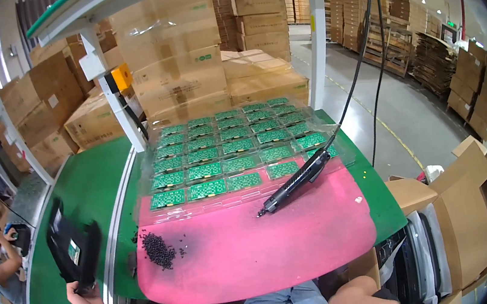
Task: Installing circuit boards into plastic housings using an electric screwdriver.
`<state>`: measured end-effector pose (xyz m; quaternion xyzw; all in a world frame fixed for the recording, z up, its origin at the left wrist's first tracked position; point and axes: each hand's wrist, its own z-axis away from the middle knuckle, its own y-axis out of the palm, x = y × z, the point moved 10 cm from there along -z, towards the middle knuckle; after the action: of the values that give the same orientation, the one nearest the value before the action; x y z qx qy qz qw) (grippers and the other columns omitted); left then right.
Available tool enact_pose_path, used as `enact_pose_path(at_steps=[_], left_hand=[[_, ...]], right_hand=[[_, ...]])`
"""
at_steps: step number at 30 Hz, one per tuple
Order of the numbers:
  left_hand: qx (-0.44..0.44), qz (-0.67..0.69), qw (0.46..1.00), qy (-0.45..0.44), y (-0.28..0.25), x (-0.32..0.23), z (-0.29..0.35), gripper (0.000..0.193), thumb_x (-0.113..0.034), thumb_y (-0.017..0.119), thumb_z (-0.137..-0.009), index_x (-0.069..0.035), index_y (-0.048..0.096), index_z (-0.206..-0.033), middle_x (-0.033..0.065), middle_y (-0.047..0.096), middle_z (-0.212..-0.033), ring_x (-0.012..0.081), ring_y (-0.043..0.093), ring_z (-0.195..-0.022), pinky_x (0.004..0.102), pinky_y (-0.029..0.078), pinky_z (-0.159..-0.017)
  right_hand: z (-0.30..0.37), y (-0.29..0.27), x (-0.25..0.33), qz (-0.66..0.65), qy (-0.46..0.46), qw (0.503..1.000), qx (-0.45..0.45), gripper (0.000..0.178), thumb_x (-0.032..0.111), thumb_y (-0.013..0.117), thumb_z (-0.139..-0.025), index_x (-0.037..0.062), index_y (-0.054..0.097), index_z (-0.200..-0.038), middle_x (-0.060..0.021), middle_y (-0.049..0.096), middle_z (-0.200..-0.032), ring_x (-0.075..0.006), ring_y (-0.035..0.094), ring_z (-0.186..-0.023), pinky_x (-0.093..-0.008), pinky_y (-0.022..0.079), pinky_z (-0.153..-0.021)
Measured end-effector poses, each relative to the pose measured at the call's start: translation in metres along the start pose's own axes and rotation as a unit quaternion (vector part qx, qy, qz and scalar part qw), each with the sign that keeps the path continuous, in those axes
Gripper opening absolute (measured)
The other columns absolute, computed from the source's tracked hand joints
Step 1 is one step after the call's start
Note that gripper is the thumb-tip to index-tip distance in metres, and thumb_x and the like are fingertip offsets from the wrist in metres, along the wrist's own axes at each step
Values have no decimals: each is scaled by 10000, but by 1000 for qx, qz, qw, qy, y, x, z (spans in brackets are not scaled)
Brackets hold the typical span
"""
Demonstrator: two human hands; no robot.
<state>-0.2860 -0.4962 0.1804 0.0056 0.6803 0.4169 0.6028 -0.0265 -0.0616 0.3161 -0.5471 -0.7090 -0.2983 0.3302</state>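
My left hand is raised at the left, over the green conveyor, with its fingers closed on the lower end of a black plastic housing. The housing is blurred, and a small green circuit board shows inside it. My right hand is low at the front edge, close to the open carton, smeared by motion with its fingers hidden. A black electric screwdriver lies on the pink mat, its tip pointing left and its cable running upward. Small black screws form a heap at the mat's left.
Clear plastic trays with rows of green circuit boards cover the back of the bench. An open carton with black panels stands at the right. Stacked boxes rise behind. Another person works at the far left.
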Motion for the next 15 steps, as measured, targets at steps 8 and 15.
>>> enact_pose_path(at_steps=[8,15], left_hand=[[-25,28,994,99,-70,2,-129,273,-340,609,-923,-91,592,-1033,76,603,-942,244,585,-836,404,473,-742],[199,-293,814,461,119,-24,-2,241,-78,699,-835,14,664,-1054,162,689,-954,277,651,-837,376,520,-787]], right_hand=[[14,2,2,164,-74,960,-212,438,322,645,-829,-11,603,-1110,-159,604,-1133,-270,598,-1003,-380,481,-816],[259,13,6,241,-267,631,-688,345,213,658,-848,22,455,-1050,-91,554,-795,-169,563,-624,-286,438,-502]])
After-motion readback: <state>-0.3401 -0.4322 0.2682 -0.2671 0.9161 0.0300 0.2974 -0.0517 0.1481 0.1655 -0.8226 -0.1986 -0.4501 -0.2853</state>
